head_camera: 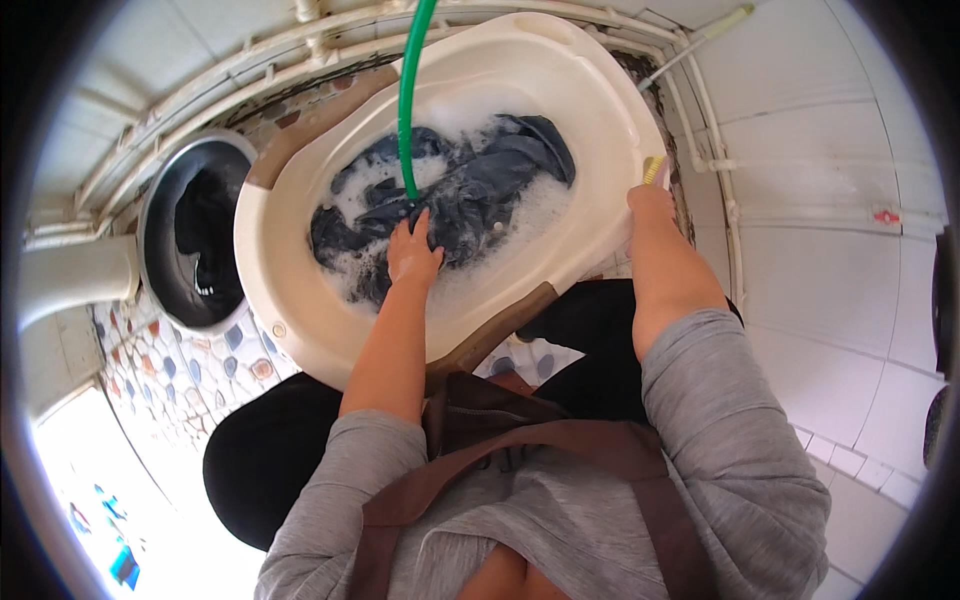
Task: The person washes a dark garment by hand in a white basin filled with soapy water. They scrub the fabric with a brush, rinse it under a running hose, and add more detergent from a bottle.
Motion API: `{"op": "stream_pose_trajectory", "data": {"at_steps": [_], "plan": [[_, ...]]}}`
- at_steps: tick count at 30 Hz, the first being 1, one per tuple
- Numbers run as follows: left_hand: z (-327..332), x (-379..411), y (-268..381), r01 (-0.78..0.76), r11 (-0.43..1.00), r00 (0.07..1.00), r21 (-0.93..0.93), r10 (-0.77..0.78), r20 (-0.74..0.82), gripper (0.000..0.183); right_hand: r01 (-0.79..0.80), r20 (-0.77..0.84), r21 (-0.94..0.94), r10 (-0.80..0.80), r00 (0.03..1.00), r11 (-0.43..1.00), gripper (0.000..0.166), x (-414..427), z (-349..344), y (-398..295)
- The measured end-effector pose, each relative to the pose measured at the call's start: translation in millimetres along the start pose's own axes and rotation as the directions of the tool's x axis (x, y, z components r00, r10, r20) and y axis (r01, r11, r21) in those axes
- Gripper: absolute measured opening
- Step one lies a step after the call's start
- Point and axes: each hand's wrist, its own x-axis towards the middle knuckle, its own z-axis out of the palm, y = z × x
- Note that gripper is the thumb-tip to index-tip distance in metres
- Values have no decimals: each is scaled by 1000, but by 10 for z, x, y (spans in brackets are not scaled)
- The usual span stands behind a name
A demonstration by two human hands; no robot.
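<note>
Dark grey wet cloth (487, 176) lies in soapy water inside a cream plastic tub (289, 300). A green hose (409, 97) hangs down into the tub, its lower end at the cloth. Just below that end, my left hand (414, 251) rests on the wet cloth with its fingers apart. My right hand (649, 199) is at the tub's right rim, beside a brush with yellow bristles (654, 169). The fingers there are partly hidden, and whether they grip the brush or only the rim cannot be told.
Left of the tub stands a round basin (161, 300) with black cloth (199, 225) in dark water. Pale pipes (724, 187) run along the tiled walls. A thin-handled tool (694, 49) leans at the upper right. The floor (187, 367) has a pebble pattern.
</note>
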Motion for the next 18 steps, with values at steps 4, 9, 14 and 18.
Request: {"op": "stream_pose_trajectory", "data": {"at_steps": [4, 9, 14, 18], "plan": [[-11, 132, -165, 128, 992, 981, -5, -126, 148, 42, 593, -508, 32, -498, 703, 804, 46, -572, -161, -351], [261, 104, -309, 158, 983, 835, 96, -185, 518, 33, 882, -67, 261, -904, 423, 393, 53, -1213, 168, -943], [279, -147, -233, 201, 973, 870, 118, -232, 435, 33, 845, 375, 198, -835, 403, 497, 66, -2286, 697, -802], [-75, 154, -63, 344, 929, 933, 136, -354, 63, 36, 967, 566, 53, -805, 175, 248, 63, -2557, 786, -430]]}}
